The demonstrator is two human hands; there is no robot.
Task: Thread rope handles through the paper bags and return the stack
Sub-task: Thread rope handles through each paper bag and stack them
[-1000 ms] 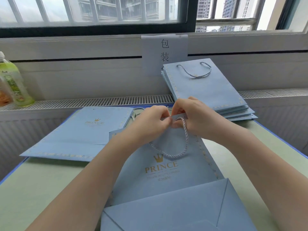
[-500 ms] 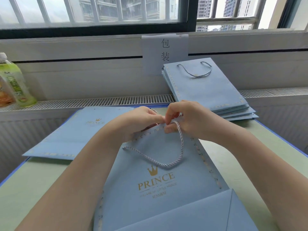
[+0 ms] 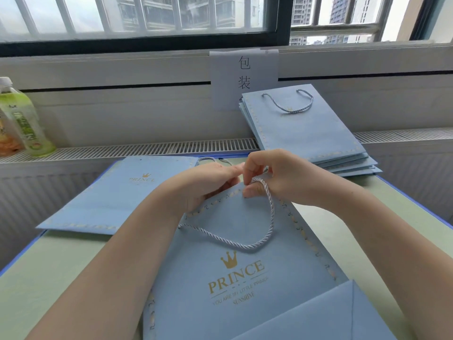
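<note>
bag centre, pile left, stack behind-right

Barred window, white radiator grille, green table

two hands, three ropes, one bottle.

Two bare forearms reach in from the bottom edge, with no sleeves, watch or bracelet in view. The left hand and right hand wear no gloves or rings, as far as shows. Fingernails look short and unpainted, though slightly blurred
</note>
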